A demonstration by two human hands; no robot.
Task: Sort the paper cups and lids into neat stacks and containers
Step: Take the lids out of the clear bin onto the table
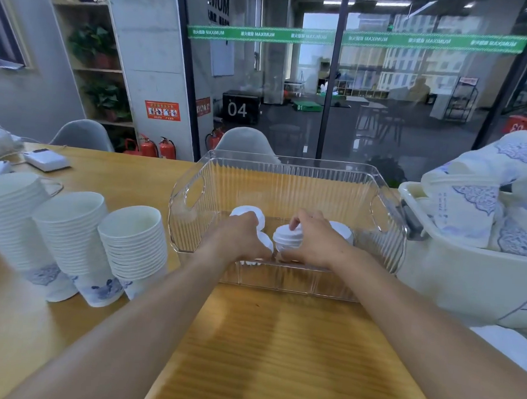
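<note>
Inside the clear bin [288, 182] on the table [278, 339], the right hand [313, 242] pinches a light, slippery lid stack [288, 236] by its rim, while the left hand [241, 236] seems curled on another lid [265, 241], its grip partly hidden.

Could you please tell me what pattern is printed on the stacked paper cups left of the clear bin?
White with a blue floral-style print low on the stacked paper cups, seen in the head view.
</note>
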